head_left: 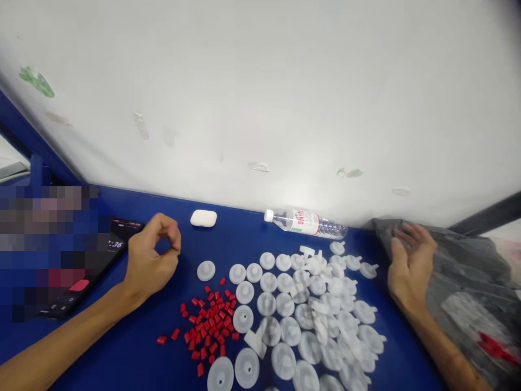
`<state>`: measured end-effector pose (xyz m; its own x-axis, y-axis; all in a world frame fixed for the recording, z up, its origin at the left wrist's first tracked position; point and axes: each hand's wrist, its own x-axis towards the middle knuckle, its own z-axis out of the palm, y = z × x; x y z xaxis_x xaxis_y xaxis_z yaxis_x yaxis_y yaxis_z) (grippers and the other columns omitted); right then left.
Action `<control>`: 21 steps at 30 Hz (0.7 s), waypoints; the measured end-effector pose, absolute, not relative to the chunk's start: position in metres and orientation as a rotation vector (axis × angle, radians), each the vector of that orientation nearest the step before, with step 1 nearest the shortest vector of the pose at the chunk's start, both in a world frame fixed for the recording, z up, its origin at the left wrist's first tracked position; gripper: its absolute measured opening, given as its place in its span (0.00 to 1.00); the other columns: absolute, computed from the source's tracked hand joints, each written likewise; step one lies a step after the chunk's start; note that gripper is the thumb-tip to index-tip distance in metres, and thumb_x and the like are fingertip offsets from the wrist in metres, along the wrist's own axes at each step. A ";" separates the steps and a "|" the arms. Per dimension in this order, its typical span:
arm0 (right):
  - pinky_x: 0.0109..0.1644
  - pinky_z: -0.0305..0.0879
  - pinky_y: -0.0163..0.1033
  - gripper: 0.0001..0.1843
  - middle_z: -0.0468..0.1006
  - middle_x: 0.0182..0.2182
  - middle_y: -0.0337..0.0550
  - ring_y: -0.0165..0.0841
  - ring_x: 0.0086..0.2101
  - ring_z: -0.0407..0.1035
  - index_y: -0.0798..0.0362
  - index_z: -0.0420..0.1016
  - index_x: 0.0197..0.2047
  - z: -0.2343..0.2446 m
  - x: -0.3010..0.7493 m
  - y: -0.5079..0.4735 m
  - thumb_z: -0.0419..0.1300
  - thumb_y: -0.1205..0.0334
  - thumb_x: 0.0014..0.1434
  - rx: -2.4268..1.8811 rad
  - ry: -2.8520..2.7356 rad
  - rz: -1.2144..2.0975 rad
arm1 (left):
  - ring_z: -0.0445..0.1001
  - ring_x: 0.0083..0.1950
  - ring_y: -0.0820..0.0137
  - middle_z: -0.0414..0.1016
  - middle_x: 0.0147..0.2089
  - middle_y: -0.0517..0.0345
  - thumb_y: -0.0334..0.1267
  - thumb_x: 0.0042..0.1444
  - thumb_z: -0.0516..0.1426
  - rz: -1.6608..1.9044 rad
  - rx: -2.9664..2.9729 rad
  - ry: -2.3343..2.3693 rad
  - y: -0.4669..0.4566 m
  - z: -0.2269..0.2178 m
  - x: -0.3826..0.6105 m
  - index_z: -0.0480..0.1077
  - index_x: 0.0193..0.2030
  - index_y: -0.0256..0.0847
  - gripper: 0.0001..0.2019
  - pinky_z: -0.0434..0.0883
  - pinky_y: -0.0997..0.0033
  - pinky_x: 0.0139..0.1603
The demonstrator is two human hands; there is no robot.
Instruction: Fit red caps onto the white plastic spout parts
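Note:
My left hand [152, 258] is raised at the left, thumb and fingers curled together into a ring; anything within the closed fingers is hidden. It is close to a dark phone [95, 271]. On the right, my right hand [413, 266] has its thumb and fingers apart, over the edge of a dark grey plastic bag [459, 271]. Between the hands lie many translucent white plastic discs [284, 361], several with a side tab, spread and heaped to the right. Left of them is a loose cluster of small red cylindrical pieces [209, 326].
A white rounded case [203, 218] and a clear bottle [307, 223] lying on its side are along the back of the blue table [163, 364]. A white wall [260, 98] rises behind. Something red [497, 347] shows at the bag.

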<state>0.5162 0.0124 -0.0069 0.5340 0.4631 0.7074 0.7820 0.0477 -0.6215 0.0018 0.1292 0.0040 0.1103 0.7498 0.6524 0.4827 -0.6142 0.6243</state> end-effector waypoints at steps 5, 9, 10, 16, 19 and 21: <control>0.55 0.79 0.61 0.31 0.65 0.57 0.50 0.45 0.50 0.80 0.42 0.52 0.52 -0.011 0.527 0.019 0.62 0.56 0.48 -1.502 -0.969 -0.407 | 0.70 0.31 0.75 0.65 0.43 0.64 0.33 0.59 0.66 1.726 2.072 0.984 0.138 0.002 0.002 0.59 0.44 0.45 0.17 0.73 0.74 0.30; 0.49 0.81 0.57 0.32 0.66 0.51 0.43 0.40 0.44 0.81 0.41 0.51 0.50 -0.008 0.524 0.019 0.60 0.60 0.42 -1.476 -0.950 -0.393 | 0.75 0.38 0.73 0.58 0.47 0.62 0.26 0.45 0.57 1.732 2.044 1.030 0.140 0.002 0.004 0.55 0.44 0.47 0.21 0.73 0.76 0.27; 0.47 0.81 0.56 0.32 0.67 0.50 0.42 0.39 0.43 0.81 0.41 0.52 0.50 -0.007 0.523 0.019 0.60 0.60 0.42 -1.474 -0.950 -0.379 | 0.75 0.40 0.72 0.57 0.48 0.61 0.26 0.44 0.56 1.728 2.050 1.041 0.140 0.002 0.004 0.56 0.44 0.47 0.21 0.73 0.76 0.27; 0.42 0.78 0.54 0.33 0.68 0.46 0.39 0.37 0.35 0.77 0.41 0.52 0.49 -0.008 0.521 0.018 0.59 0.60 0.38 -1.490 -0.957 -0.328 | 0.68 0.39 0.69 0.59 0.44 0.60 0.26 0.50 0.56 1.582 2.211 1.049 0.121 0.013 0.009 0.60 0.39 0.46 0.13 0.71 0.69 0.32; 0.38 0.76 0.53 0.33 0.67 0.45 0.40 0.38 0.34 0.76 0.41 0.53 0.48 -0.007 0.519 0.019 0.60 0.60 0.37 -1.510 -0.985 -0.307 | 0.64 0.35 0.69 0.63 0.36 0.62 0.31 0.63 0.55 1.320 2.332 0.992 0.109 0.020 0.014 0.62 0.37 0.45 0.06 0.67 0.65 0.35; 0.36 0.75 0.52 0.33 0.67 0.45 0.41 0.39 0.34 0.77 0.42 0.54 0.48 -0.006 0.516 0.019 0.60 0.59 0.37 -1.517 -1.011 -0.291 | 0.65 0.33 0.69 0.67 0.35 0.63 0.35 0.68 0.53 1.146 2.379 0.963 0.103 0.022 0.017 0.66 0.41 0.44 0.04 0.66 0.65 0.34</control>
<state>0.5159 0.0185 -0.0064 0.5872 0.4204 0.6917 0.7239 0.1097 -0.6812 0.0166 0.1035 0.0223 0.4481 0.6965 0.5605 0.4315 -0.7176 0.5467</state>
